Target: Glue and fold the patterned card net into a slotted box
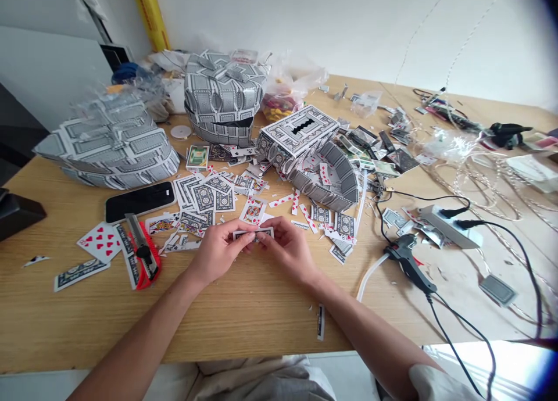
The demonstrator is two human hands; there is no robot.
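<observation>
Between my two hands, just above the table, is a playing card (266,232) that looks folded or cut narrow. My left hand (222,247) pinches its left end with thumb and fingers. At the other end, my right hand (288,245) pinches it the same way, the thumbs nearly meeting. Right behind the hands lies a king card (253,210) among loose cards and cut strips. A red utility knife (146,256) rests left of my left hand. To the right, a black glue gun (410,262) lies with a white glue stick (370,276) in it.
Lidded card-covered boxes (117,142) (224,96) stand at the back left. A card-covered box with a slot (300,135) leans on an open curved tray (349,183). A phone (140,202) lies left. A power strip (451,226) and tangled cords (488,186) spread at right.
</observation>
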